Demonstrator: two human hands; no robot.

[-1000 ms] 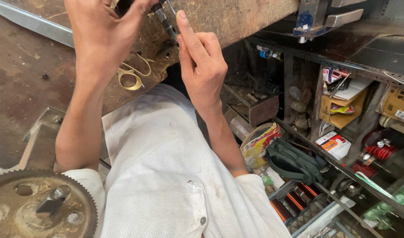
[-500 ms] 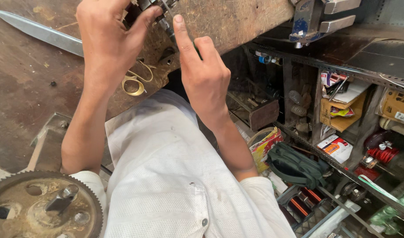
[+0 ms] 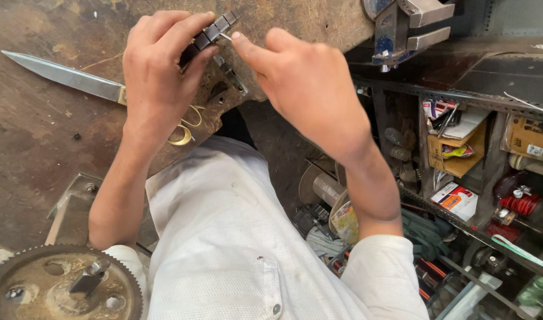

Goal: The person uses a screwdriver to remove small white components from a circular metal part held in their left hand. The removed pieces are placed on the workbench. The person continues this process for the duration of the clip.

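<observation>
Both hands have dropped lower and nearer in the view than a second ago, and the knife on the bench now shows its full blade; the left hand (image 3: 159,71) is curled round a dark segmented metal strap (image 3: 215,32), thumb and forefinger pinching it near its far end, right at the near edge of the workbench (image 3: 40,154); the right hand (image 3: 310,89) sits just beside it, thumb and forefinger drawn narrow on a thin pin (image 3: 225,37) whose tip touches the strap; whether the pin is truly gripped or only pushed I cannot tell for sure, though it looks held.

By its look the strap is light, stiff link by link yet floppy along its length, and smooth enough to slip; holding it flat across several links close to the worked joint seems the steadiest hold; the pin looks fine and easy to bend or drop.

Left on the bench lies the knife (image 3: 64,76); a brass loop (image 3: 181,133) rests near the left wrist; a vise (image 3: 402,26) stands far right; a toothed wheel (image 3: 58,284) sits near left; cluttered shelves (image 3: 473,160) fill the right.
</observation>
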